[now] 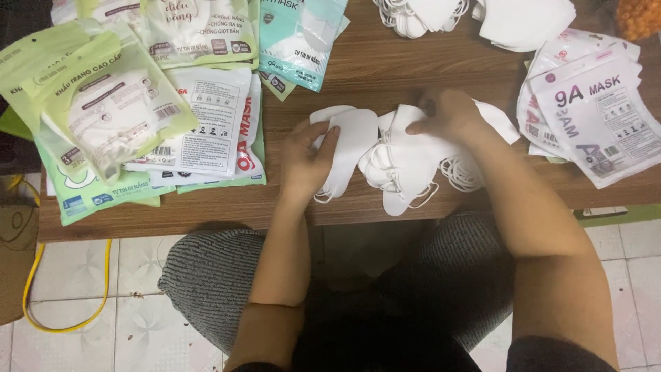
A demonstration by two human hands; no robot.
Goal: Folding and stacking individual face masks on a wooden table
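Wood grain runs across the low table (pixel 385 69), which stands on pale patterned floor tiles (pixel 76 269) with a yellow cable (pixel 31 275) looping beside it. At the near edge, the seated person's left hand (pixel 306 162) is closed around a folded white mask (pixel 348 148), thumb over its face and fingers behind, so the single piece stands apart from the rest. Just right of that grip, the right hand (pixel 447 114) presses down on a loose pile of white masks (pixel 406 162), fingers pinching at the top one; its ear loops spill toward the table edge, and the hand's weight seems to keep the heap from sliding. Left of the held mask lies a fan of flat pouches (pixel 200 131), light green and white with printed panels and red lettering, overlapping as if stacked for reach. Beyond the grip, at the far edge, a teal-and-white pouch (pixel 303 41) hangs over the others. Well right of the pile sit 2 or more white pouches with pink trim (pixel 595 117), and more bare masks (pixel 523 24) rest behind them.
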